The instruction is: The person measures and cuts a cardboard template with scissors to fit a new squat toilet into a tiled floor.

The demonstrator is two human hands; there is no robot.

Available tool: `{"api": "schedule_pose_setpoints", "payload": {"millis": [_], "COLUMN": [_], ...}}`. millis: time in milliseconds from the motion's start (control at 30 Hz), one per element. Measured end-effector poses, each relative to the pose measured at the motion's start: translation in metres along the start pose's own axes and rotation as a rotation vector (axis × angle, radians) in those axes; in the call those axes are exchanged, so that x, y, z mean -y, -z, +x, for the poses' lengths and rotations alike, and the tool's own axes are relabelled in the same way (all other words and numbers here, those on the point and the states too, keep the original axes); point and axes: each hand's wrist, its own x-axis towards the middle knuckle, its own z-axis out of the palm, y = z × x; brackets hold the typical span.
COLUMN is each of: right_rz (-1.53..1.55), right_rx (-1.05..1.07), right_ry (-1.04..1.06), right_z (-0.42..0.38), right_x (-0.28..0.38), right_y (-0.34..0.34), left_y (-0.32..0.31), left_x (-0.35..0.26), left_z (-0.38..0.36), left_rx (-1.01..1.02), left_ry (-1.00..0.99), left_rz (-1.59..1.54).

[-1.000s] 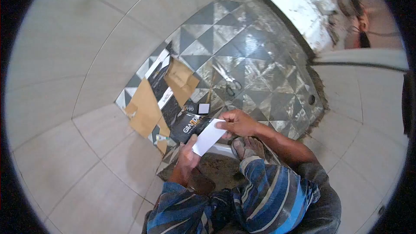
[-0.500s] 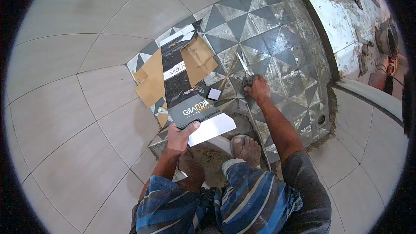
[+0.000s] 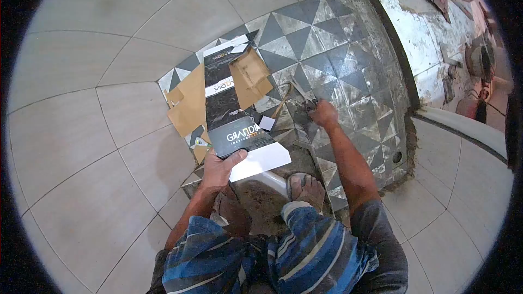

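Observation:
A long flattened cardboard box (image 3: 220, 103), black and grey with white flaps and brown inner sides, lies over the patterned floor. My left hand (image 3: 219, 170) grips its near end, with the thumb on top beside the printed lettering. To the right, my right hand (image 3: 324, 114) is closed on a tool with a pale metal blade (image 3: 301, 90), probably a knife; its handle is mostly hidden by the fingers. A thin brown strip (image 3: 281, 103) lies between the box and the tool.
Grey and white triangle-patterned tiles (image 3: 348, 49) cover the floor, with a round drain hole (image 3: 397, 157) at the right. Large beige wall tiles (image 3: 81, 169) stand around it. Past a dark sill, a bucket (image 3: 480, 61) and tools lie at the upper right. My bare foot (image 3: 306, 188) is below.
The blade has tilted further left and its tip is lower, near the brown strip. My right hand has shifted slightly. The box's near end and my left hand have moved slightly left in view.

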Motion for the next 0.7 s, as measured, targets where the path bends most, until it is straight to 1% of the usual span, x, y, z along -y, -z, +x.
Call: {"api": "schedule_pose_setpoints", "payload": {"millis": [33,67,100,133,167,200,233,300,333,400,433,500,533,633,700], "right_rz": [-0.009,0.300,0.607,0.628,0.648,0.702,0.759,0.846,0.838,0.513,0.506,0.821,0.846,0.903,0.899], "right_rx": [-0.002,0.061,0.126,0.255,0.385,0.446,0.506,0.687,0.685,0.675,0.673,0.681,0.767,0.713,0.731], "right_ry": [0.005,0.069,0.131,0.098,0.061,0.067,0.074,0.179,0.175,0.425,0.419,0.485,0.407,0.400,0.407], "right_z": [-0.004,-0.007,-0.020,-0.035,-0.069,-0.096,-0.119,-0.155,-0.169,-0.193,-0.203,-0.214,-0.217,-0.224,-0.223], "right_x": [-0.006,-0.024,-0.022,-0.021,-0.002,0.006,0.010,0.008,0.007,0.010,0.012,0.029,0.032,0.044,0.046], "right_y": [0.006,0.009,0.022,0.035,0.073,0.091,0.100,0.102,0.096,0.083,0.075,0.068,0.073,0.071,0.067], "left_y": [0.005,0.009,0.013,0.017,0.020,0.025,0.028,0.034,0.039,0.041,0.043,0.046,0.047,0.048,0.050], "left_x": [0.002,0.004,0.003,0.001,0.000,0.000,0.000,-0.004,-0.010,-0.013,-0.013,-0.010,-0.010,-0.013,-0.012], "left_z": [0.001,0.002,0.002,0.001,0.001,0.002,0.002,0.001,0.001,0.001,0.001,0.003,0.003,0.002,0.003], "left_rx": [0.013,0.026,0.024,0.043,0.061,0.067,0.065,0.050,0.073,0.101,0.125,0.127,0.141,0.147,0.127], "left_ry": [-0.038,-0.074,-0.073,-0.039,-0.004,-0.026,-0.026,-0.002,0.002,0.002,0.005,0.019,0.003,-0.002,0.001], "left_rz": [0.010,0.019,0.006,-0.056,-0.116,-0.107,-0.117,-0.143,-0.085,-0.150,-0.207,-0.217,-0.220,-0.205,-0.144]}}
